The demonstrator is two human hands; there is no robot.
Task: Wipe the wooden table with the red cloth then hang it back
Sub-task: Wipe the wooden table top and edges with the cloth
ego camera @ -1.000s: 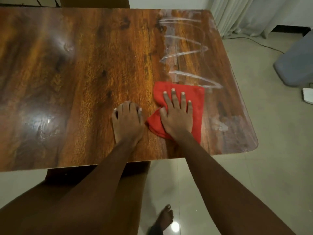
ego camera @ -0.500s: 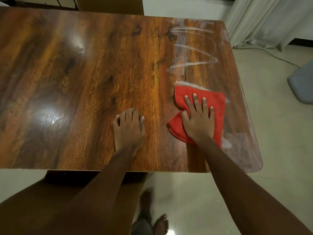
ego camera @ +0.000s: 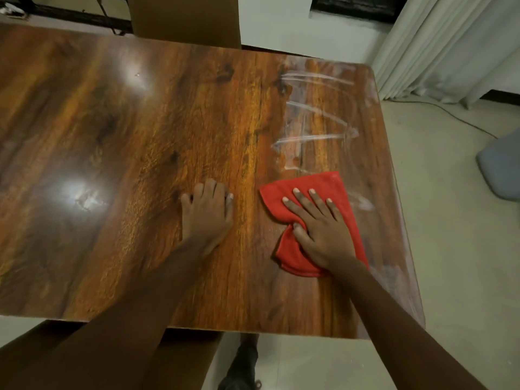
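One cloth [ego camera: 323, 183] rightward beneath right hand [ego camera: 323, 235]

Red cloth [ego camera: 315, 187]: crumpled, lying flat on tabletop [ego camera: 140, 136] nr its right edge, under a flat palm. Tabletop: glossy dark wood grain, pale wet wipe streaks [ego camera: 315, 136] just beyond cloth.

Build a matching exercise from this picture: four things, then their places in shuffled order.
1. red cloth
2. left hand
3. white streaks
4. curtain

A. beyond the table's far right corner
B. resting on bare wood
C. under the right hand
D. on the table beyond the cloth

Pairs: 1-C, 2-B, 3-D, 4-A.
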